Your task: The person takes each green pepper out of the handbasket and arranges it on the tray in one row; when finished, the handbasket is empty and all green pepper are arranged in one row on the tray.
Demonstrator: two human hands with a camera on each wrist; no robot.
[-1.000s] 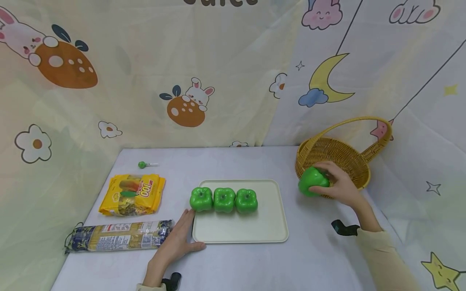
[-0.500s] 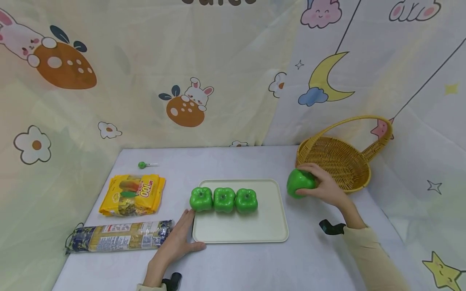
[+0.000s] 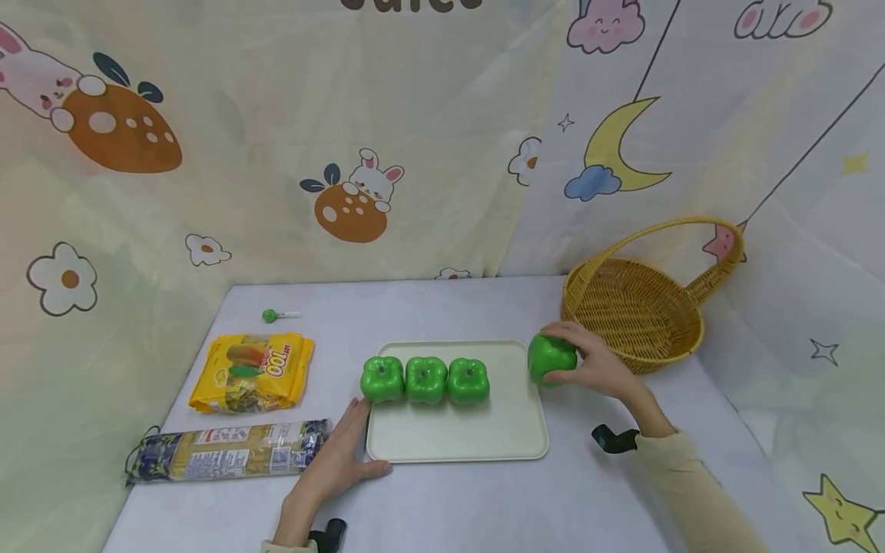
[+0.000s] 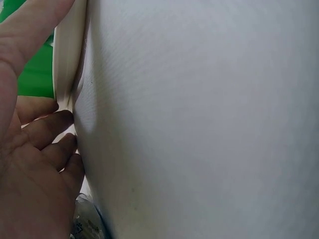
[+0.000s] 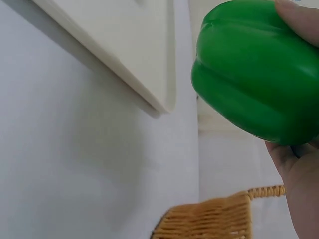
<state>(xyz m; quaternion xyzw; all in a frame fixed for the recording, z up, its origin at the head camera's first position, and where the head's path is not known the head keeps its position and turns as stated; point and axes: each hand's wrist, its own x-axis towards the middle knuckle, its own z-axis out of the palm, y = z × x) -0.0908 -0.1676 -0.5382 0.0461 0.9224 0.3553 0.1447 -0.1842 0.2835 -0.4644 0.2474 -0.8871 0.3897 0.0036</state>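
Note:
My right hand point(image 3: 593, 364) grips a green bell pepper point(image 3: 551, 359) just over the right edge of a cream tray point(image 3: 449, 434). In the right wrist view the bell pepper point(image 5: 259, 69) is held above the table, apart from the tray point(image 5: 129, 55). Three more green bell peppers point(image 3: 425, 380) form a row on the tray's left and middle. Against the tray's left edge lies my left hand point(image 3: 335, 457), fingers extended and thumb by the front corner. The left wrist view has the left hand's fingertips point(image 4: 64, 119) touching the tray rim point(image 4: 67, 59).
A wicker basket point(image 3: 639, 307) with a tall handle stands at the back right. On the left are a long clear-and-blue pack point(image 3: 228, 452), seemingly of noodles, a yellow snack bag point(image 3: 252, 372) and a green lollipop point(image 3: 270, 316). A patterned cloth hangs behind the table.
My right hand has carried the bell pepper leftward from the basket's front rim to the tray's right edge. My left hand and the three peppers on the tray have stayed in place.

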